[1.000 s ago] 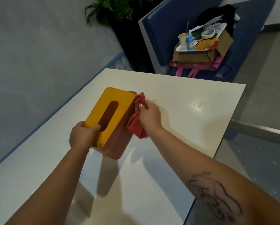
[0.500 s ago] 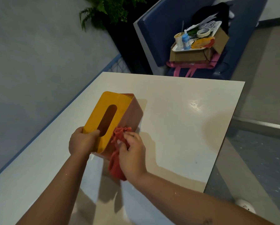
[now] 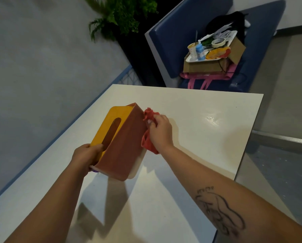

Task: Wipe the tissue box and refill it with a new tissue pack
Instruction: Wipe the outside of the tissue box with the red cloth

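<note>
Now, your table (image 3: 208, 109) has broad bare room to the right of your hands and beyond them, out to its right and far edges; its left edge lies nearer the tissue box (image 3: 123, 144). Half a second ago your right hand (image 3: 159, 132) held the red cloth (image 3: 147, 143) at the box's near end, beside your left hand (image 3: 87, 157); it has since moved to the far right edge. The box sits tilted between your hands. Your left hand grips its near end, thumb by the yellow top's slot. Your right hand bunches the cloth against its reddish side.
</note>
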Demonstrator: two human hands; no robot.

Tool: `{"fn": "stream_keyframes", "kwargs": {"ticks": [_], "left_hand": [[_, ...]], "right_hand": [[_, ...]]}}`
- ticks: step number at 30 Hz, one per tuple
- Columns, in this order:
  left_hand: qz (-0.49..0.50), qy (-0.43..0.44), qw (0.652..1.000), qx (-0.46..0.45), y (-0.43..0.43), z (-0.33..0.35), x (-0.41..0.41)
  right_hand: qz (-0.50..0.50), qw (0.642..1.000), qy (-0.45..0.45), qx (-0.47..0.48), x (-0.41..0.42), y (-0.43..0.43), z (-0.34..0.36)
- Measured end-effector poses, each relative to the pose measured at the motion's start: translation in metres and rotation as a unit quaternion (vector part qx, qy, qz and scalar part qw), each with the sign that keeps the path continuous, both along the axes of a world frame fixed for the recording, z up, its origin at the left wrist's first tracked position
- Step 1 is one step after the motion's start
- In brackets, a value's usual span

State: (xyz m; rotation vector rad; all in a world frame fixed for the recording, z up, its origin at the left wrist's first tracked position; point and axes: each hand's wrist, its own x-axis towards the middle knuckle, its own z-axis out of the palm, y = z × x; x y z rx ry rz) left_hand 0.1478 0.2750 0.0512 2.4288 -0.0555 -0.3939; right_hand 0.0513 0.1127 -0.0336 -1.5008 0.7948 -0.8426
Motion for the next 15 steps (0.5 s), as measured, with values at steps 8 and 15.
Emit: {"fn": "stream_keyframes", "kwargs": {"ticks": [8,15], "left_hand": [[0.006,0.012,1.000,-0.016,0.001,0.001,0.004],[-0.016,0.020,1.000,-0.003,0.002,0.002,0.011]], "right_hand": [[0.036,0.998,-0.026,-0.045,-0.025,0.071,0.002],[0.063,0.995,-0.051,-0.063,-0.028,0.068,0.007]]}}
